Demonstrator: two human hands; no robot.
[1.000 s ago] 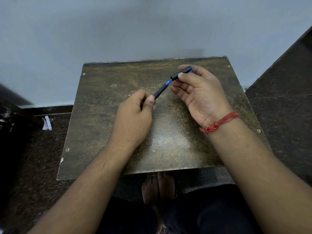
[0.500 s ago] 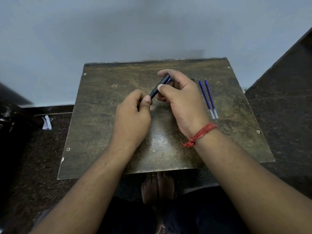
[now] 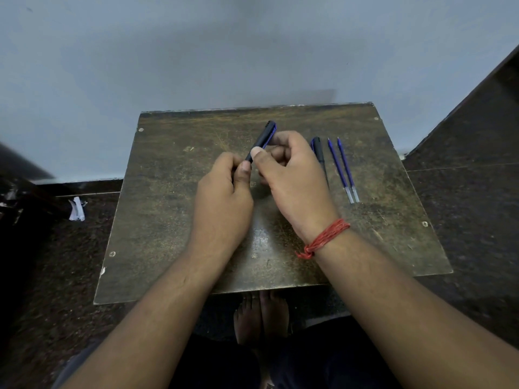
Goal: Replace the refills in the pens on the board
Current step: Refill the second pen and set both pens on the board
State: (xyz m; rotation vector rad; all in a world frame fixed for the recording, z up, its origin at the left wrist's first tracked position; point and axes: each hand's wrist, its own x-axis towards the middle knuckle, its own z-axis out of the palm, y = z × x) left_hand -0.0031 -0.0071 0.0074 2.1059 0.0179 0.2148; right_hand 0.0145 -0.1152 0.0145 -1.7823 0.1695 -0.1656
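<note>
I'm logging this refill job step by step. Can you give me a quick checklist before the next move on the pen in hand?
1. Both hands on the black pen: ok, left hand and right hand hold it.
2. Spare blue refills within reach: ok, two lie on the board.
3. Second pen on the board: ok.
4. Held pen fully closed: cannot tell, fingers cover the joint.
5. Refill seated inside: cannot tell.

A pale grey-blue wall (image 3: 252,46) fills the far half of the view, bare and evenly lit. Below it lies a dark speckled stone floor (image 3: 471,209), with a thin joint line running across it on the right. At far right a dark slanted edge (image 3: 483,85) rises against the wall. On the left, a crumpled scrap of white paper (image 3: 76,209) lies on the floor, near a blurred dark object (image 3: 19,189) at the left edge.
</note>
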